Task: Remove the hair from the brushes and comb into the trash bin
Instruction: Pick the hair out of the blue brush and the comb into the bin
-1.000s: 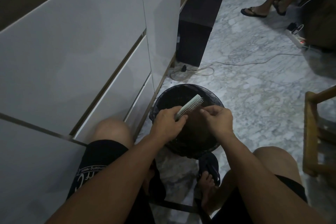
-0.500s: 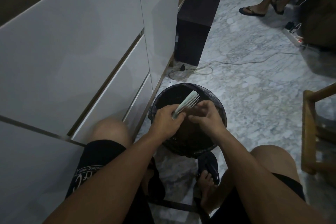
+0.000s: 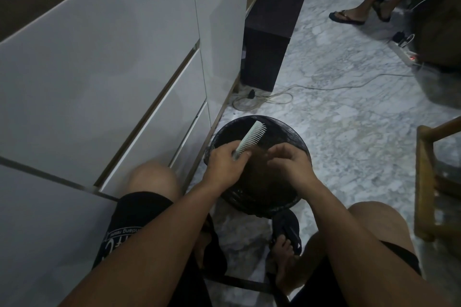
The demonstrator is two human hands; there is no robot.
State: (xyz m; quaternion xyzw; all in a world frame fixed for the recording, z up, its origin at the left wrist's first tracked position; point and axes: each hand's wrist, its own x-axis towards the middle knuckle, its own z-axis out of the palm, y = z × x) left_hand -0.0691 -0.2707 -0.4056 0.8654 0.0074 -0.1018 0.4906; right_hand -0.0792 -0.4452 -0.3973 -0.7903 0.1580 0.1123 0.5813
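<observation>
A round black trash bin (image 3: pixel 295 136) lined with a dark bag stands on the marble floor between my knees. Over its opening my left hand (image 3: pixel 225 164) grips the handle end of a pale wide-toothed comb (image 3: pixel 250 138), whose teeth point up and to the right. My right hand (image 3: pixel 290 163) hovers over the bin just right of the comb, apart from it, fingers curled and pinched together; whether hair is between them is too dark to tell. No brush is in view.
White cabinet drawers (image 3: pixel 112 82) run along my left. A dark cabinet end (image 3: pixel 267 40) and loose cables (image 3: pixel 264 98) lie beyond the bin. A wooden frame (image 3: pixel 424 182) stands at right. Another person's sandalled feet (image 3: pixel 346 16) and a power strip (image 3: pixel 405 53) are at far right.
My right hand has pulled away from the comb's teeth, down and to the right over the bin. The comb has tilted a little more upright in my left hand.
</observation>
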